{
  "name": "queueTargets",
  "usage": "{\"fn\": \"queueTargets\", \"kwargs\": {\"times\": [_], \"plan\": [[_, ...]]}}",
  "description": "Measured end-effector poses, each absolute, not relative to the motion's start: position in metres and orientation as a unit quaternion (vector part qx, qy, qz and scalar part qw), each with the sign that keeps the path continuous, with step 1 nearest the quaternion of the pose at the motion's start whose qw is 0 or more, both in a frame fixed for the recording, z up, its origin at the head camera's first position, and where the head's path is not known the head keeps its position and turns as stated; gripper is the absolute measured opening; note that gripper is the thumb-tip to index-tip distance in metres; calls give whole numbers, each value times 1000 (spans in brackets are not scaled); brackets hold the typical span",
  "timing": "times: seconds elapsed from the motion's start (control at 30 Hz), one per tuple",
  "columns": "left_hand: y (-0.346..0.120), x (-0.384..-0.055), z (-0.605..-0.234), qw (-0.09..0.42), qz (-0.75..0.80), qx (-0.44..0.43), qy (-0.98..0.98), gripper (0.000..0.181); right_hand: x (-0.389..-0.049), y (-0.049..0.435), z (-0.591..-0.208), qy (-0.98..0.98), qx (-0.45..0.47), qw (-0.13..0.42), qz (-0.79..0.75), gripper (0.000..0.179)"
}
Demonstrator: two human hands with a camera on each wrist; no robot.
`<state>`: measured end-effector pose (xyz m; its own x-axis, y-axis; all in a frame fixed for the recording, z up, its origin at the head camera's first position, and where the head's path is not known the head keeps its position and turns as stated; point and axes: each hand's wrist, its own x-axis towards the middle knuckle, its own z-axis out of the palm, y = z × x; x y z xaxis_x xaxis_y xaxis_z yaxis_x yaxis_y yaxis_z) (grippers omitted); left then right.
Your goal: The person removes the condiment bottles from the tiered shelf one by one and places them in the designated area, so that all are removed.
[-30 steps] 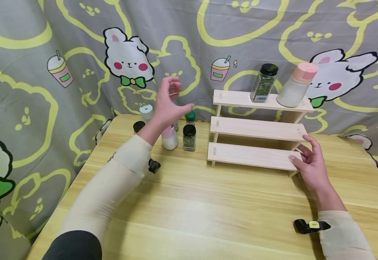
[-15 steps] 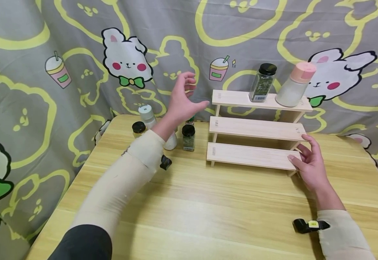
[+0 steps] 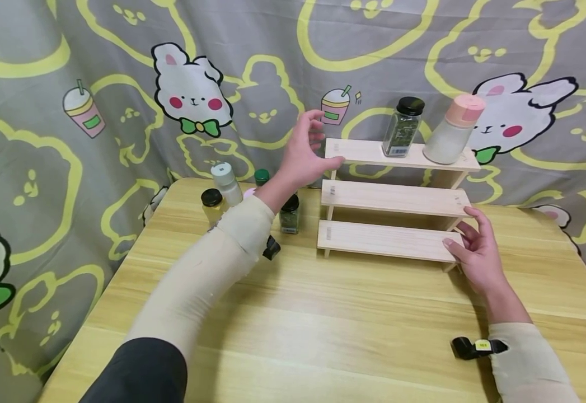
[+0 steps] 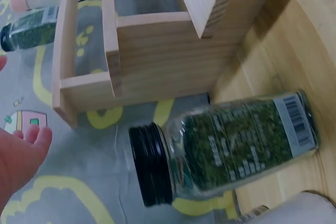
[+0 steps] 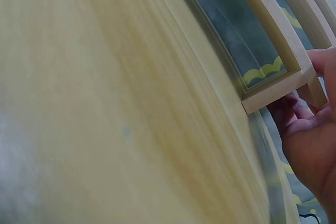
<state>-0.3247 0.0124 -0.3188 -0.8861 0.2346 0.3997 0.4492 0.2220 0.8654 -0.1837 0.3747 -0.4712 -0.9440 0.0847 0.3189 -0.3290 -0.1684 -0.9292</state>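
Gripping the right end of a three-tiered pale wooden rack (image 3: 393,197), the right hand (image 3: 480,260) rests its thumb on the bottom shelf (image 3: 385,240). The left hand (image 3: 305,151), thumb apart from curved fingers, holds nothing near the left end of the top shelf (image 3: 360,152). The rack stands on a wood-grained counter (image 3: 333,330), bearing a black-capped square glass jar of green flakes (image 3: 402,131) beside a pink-capped clear bottle (image 3: 449,137).

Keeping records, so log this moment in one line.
left hand: empty, near rack; right hand: grips rack; top tier: black-capped jar, pink-capped bottle
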Motion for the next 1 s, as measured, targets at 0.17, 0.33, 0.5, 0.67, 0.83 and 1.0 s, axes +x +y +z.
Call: {"fn": "queueTargets", "kwargs": {"times": [0.17, 0.33, 0.5, 0.67, 0.83, 1.0], "plan": [[23, -326, -317, 83, -589, -229, -770, 91, -185, 374, -471, -631, 94, 137, 757, 77], [35, -329, -316, 66, -593, -228, -769, 92, -184, 375, -471, -635, 93, 135, 755, 77], [52, -331, -314, 50, -586, -227, -776, 94, -183, 374, -471, -628, 96, 134, 760, 77], [69, -330, -313, 46, -574, -228, -785, 95, -184, 373, -471, -630, 96, 132, 759, 77], [85, -330, -310, 59, -561, -233, -792, 95, -186, 374, -472, -638, 92, 137, 752, 77], [101, -330, -305, 59, -549, -219, -804, 96, -186, 375, -472, -638, 89, 139, 752, 76]]}}
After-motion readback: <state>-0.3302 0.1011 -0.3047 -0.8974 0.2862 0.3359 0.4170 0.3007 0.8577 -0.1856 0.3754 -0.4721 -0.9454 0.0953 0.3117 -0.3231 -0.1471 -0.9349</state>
